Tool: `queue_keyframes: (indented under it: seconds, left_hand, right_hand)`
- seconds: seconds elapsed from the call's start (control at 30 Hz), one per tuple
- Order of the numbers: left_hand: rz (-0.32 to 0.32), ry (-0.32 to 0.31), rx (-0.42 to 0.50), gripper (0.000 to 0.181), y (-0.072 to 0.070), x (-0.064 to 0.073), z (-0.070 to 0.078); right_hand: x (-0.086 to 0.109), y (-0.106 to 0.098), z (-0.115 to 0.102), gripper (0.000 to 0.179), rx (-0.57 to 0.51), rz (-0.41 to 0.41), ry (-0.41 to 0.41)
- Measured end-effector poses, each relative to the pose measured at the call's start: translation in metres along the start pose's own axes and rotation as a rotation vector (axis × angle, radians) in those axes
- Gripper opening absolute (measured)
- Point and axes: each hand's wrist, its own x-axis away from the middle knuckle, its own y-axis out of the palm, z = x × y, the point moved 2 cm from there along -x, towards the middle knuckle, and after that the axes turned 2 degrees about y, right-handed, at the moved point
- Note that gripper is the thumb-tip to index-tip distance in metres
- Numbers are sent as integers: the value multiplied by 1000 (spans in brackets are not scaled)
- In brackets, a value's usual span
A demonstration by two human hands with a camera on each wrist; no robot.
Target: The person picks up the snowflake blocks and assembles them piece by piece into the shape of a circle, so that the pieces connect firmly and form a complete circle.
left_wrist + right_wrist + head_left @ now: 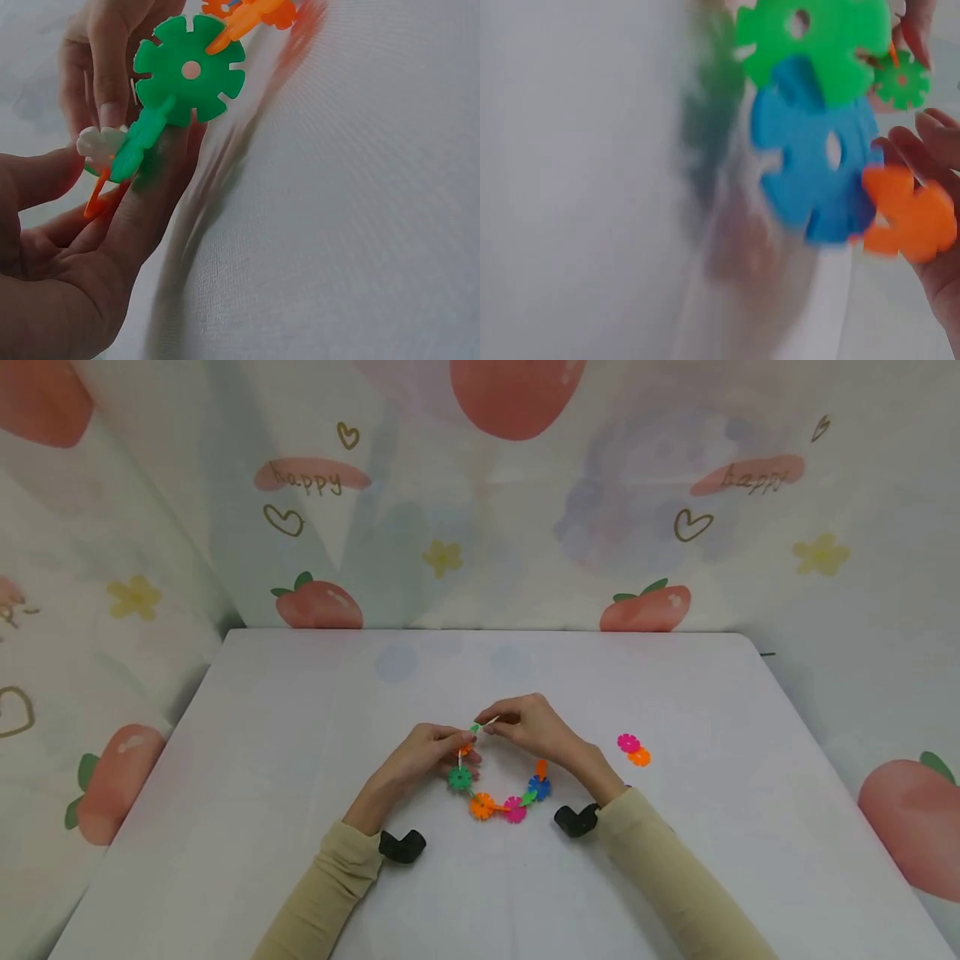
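Showing, head view only: pink discs point(514, 813)

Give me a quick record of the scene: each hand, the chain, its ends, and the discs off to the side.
left hand: holds the chain
right hand: fingers on the white piece
chain: green, orange, pink and blue discs
ends: apart, loop open; orange end free
side discs: pink disc and orange disc on the table, beside the right arm

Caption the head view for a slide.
Left hand holds one end of a curved disc chain, right hand beside it, over a white table.
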Motion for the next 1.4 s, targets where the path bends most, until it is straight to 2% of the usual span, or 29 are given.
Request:
queue_keyframes:
  seconds: [0.3, 0.63, 1.1, 1.4]
  left_hand:
    - [11, -23, 28, 37, -5, 2, -4]
    - [-15, -16, 53, 40, -6, 2, -3]
    - [-12, -31, 69, 40, -5, 2, -3]
    - [-7, -44, 88, 37, -4, -2, -7]
  right_hand:
    - [29, -20, 16, 18, 94, 41, 57]
    - [69, -42, 32, 18, 149, 107, 108]
    - [128, -66, 56, 12, 225, 93, 264]
    - [157, -77, 62, 25, 253, 65, 275]
